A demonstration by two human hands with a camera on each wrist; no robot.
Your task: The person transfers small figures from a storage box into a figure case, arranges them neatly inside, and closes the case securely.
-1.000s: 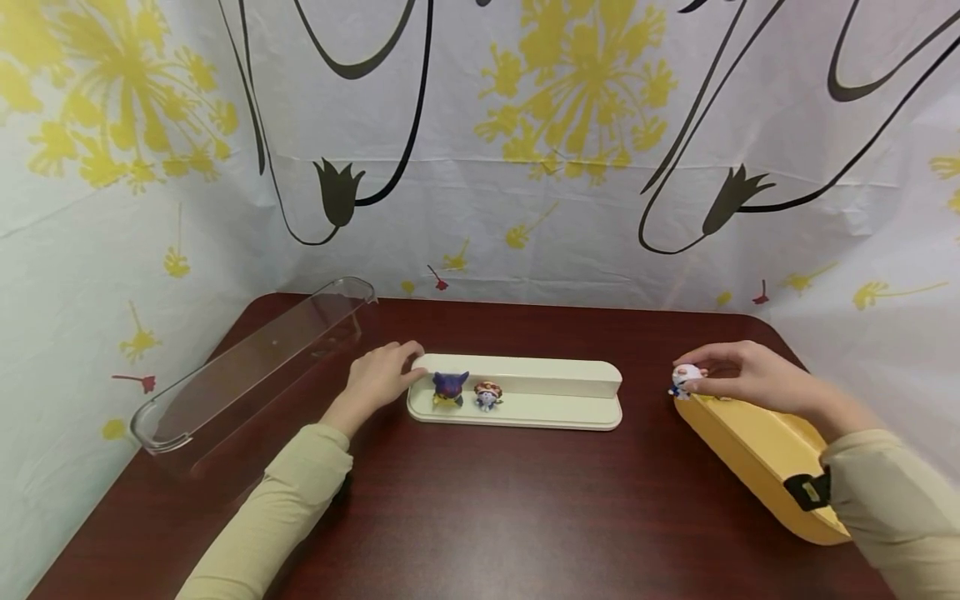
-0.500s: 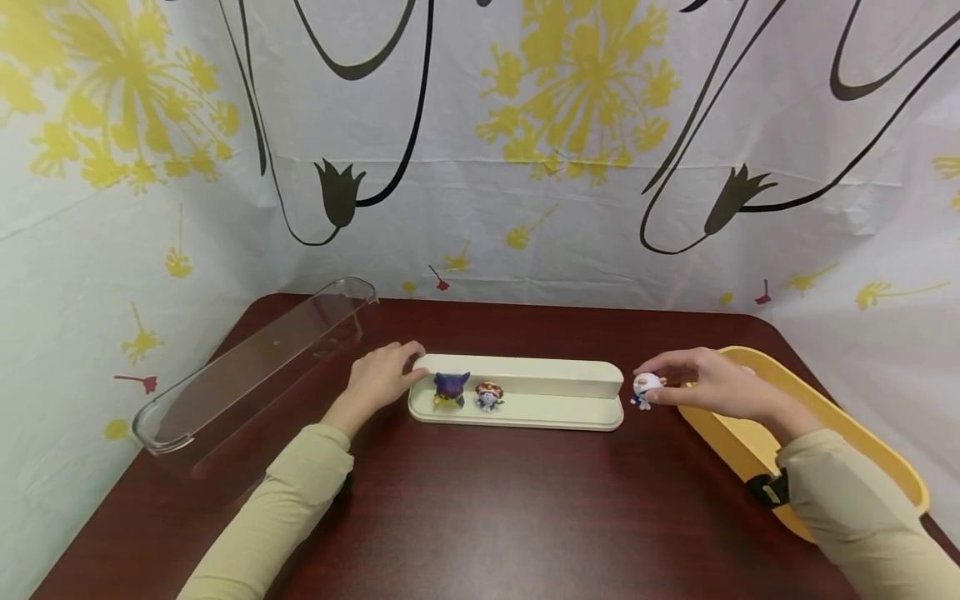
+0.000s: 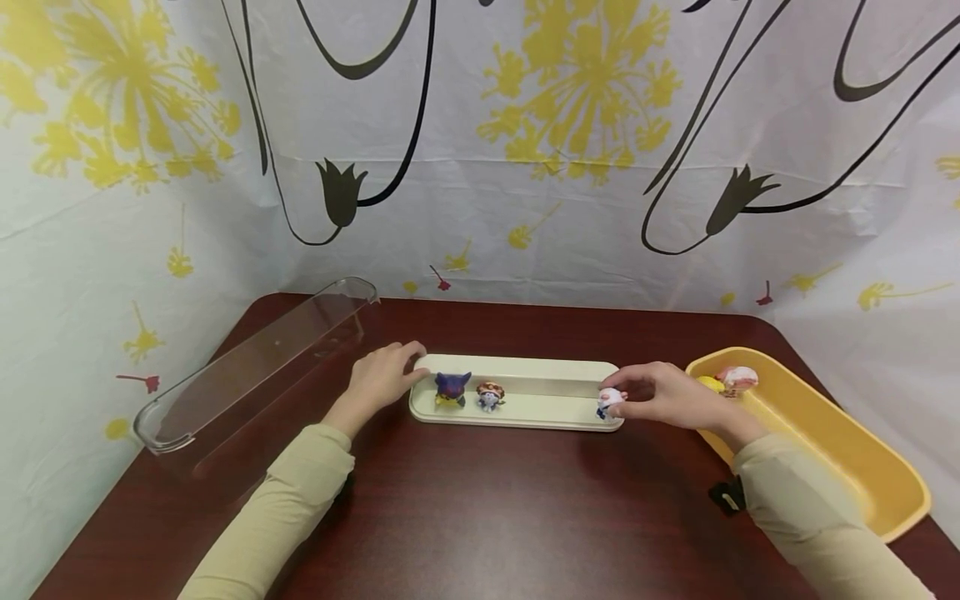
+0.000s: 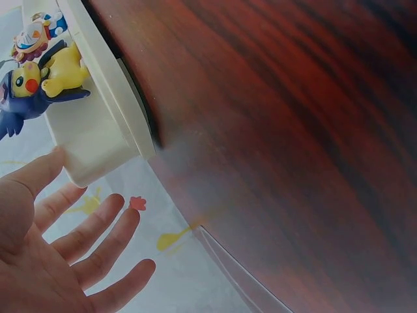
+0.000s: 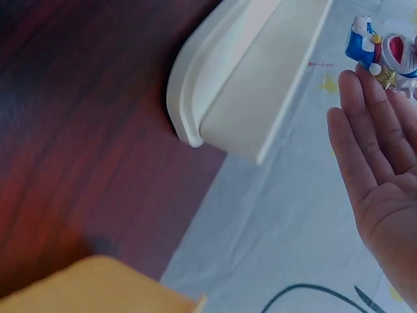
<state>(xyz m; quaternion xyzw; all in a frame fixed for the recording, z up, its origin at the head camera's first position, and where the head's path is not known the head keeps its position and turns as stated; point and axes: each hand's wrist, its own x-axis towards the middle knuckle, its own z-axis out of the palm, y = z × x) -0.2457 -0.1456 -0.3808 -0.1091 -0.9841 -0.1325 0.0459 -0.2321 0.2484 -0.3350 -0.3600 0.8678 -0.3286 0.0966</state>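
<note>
1. My right hand (image 3: 667, 398) pinches the white figure (image 3: 611, 403) at the right end of the cream tray (image 3: 547, 408), mid-frame; I can't tell whether it touches down.
2. My left hand (image 3: 381, 377), fingers spread, is at the tray's left end.
3. Done: purple figure (image 3: 452, 388) and capped figure (image 3: 490, 396) are on the tray.
4. Left, I'd judge: the pink-and-white item (image 3: 739, 378) in the yellow bin (image 3: 832, 454), frame right.
5. The clear case (image 3: 255, 358), frame left, seems out of the way.

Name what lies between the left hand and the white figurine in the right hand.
Head view: the purple figurine and a smaller figurine beside it, on the cream tray.
</note>
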